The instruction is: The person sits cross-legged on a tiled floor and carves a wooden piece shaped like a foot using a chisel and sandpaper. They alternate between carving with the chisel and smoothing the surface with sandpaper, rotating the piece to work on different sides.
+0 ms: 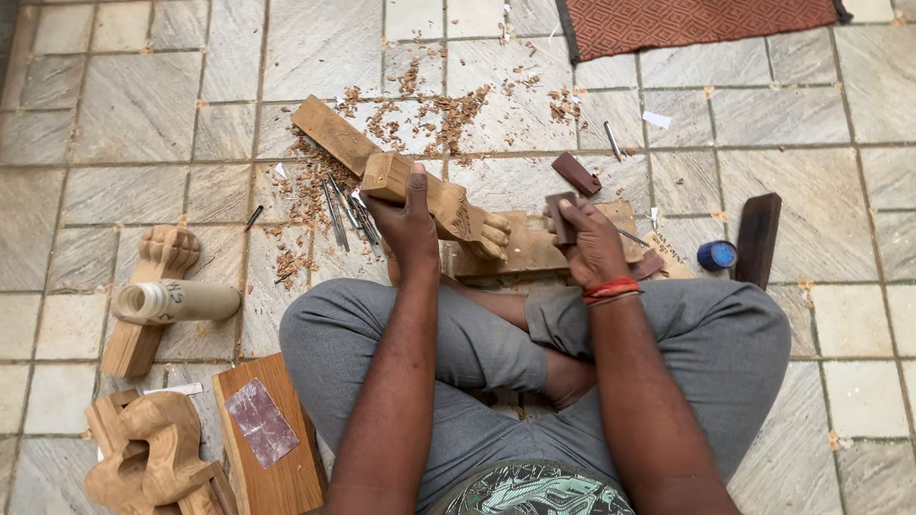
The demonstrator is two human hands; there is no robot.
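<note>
A carved wooden leg [434,195], laid across a flat board [534,250] on the tiled floor [124,114], is clasped by the left hand [408,227], while a small dark block [561,217] is gripped in the right hand [593,246] just beside the leg's carved foot.

Pale raw wood carving [434,195], matt; darker wood block [560,217]; rough wood shavings [429,110] on matt stone floor [134,105]; glossy metal chisels [342,212]; red woven cloth mat [701,21] far right

Grey trousers [496,353], red diamond-patterned mat [701,21], blue round tin [717,255], pale grey floor tiles [134,105].
</note>
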